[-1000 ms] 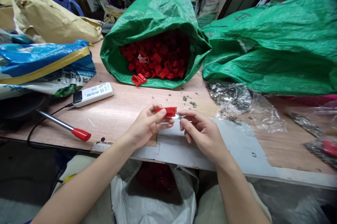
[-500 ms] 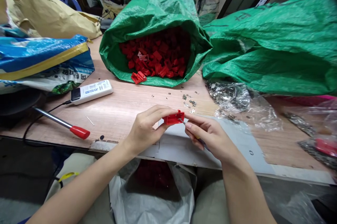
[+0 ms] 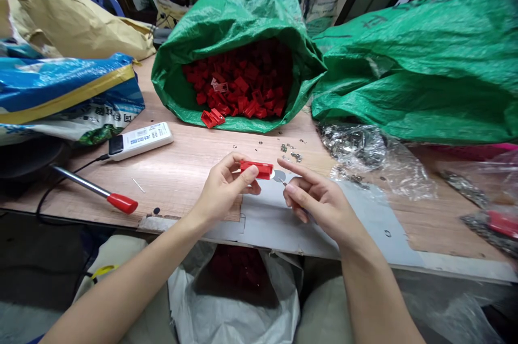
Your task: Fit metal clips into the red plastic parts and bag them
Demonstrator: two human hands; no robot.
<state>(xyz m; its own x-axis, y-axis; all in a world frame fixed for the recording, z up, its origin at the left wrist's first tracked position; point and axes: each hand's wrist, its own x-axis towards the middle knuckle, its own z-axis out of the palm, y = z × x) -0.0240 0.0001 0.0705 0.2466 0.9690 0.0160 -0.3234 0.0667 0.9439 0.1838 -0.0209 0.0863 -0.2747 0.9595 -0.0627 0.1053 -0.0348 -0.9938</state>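
Just above the near edge of the table (image 3: 182, 166), the left hand (image 3: 224, 193) has its grip closed on a red clip (image 3: 257, 169), thumb and fingertips on its left end. The clip lies level, its long axis left to right and its free end pointing at the right hand (image 3: 319, 201). That hand's grip pinches a thin metal tool (image 3: 278, 176) just beside the clip. Farther back lies an open green sack (image 3: 238, 15).

The small plastic clip (image 3: 256, 169) is red, like the loose plastic pieces (image 3: 243, 85) in the green woven sack (image 3: 238, 15). The counter (image 3: 182, 166) shows brown wood grain; the thin tool (image 3: 279, 176) is silver.
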